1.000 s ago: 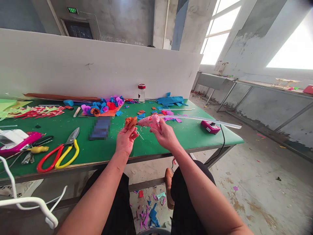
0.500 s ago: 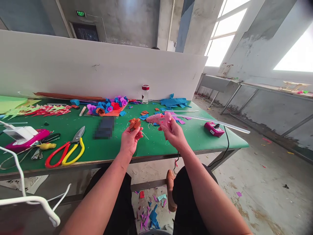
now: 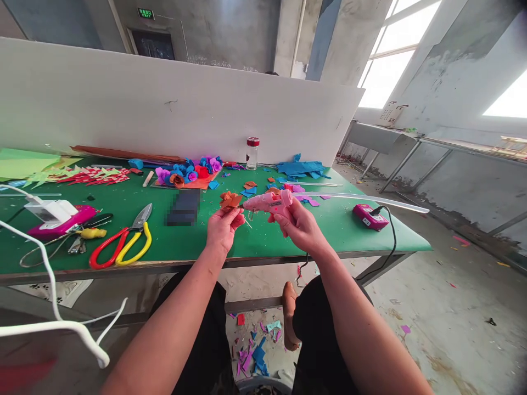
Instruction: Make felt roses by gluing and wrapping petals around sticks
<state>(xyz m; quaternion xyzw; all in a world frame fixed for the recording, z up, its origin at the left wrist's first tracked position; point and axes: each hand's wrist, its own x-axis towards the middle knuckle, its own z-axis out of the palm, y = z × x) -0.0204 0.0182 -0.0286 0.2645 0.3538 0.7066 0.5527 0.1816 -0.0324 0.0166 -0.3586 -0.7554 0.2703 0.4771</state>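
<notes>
Between the fingers of my left hand [image 3: 222,227] is an orange paper flower [image 3: 230,201], its petals facing up and away from me. A pink hot glue gun [image 3: 272,204] is gripped in my right hand [image 3: 302,224], nozzle pointing left. The nozzle tip is at the flower's lower right side, by my left fingertips; whether it touches cannot be made out. A long clear glue stick [image 3: 370,202] sticks out of the gun's back to the right. A thin pale stick shows just below my left fingers.
On the green table [image 3: 263,244] lie scissors [image 3: 132,236], a pixelated dark rectangle [image 3: 183,207], finished paper flowers [image 3: 191,171], blue paper scraps [image 3: 304,167], a glass jar [image 3: 252,154] and a magenta power socket [image 3: 370,216]. A white board [image 3: 185,104] stands along the back.
The glue gun's nozzle and the orange flower have come together, closing the gap between them. The flower has turned in my left fingers. The whole view has shifted slightly.
</notes>
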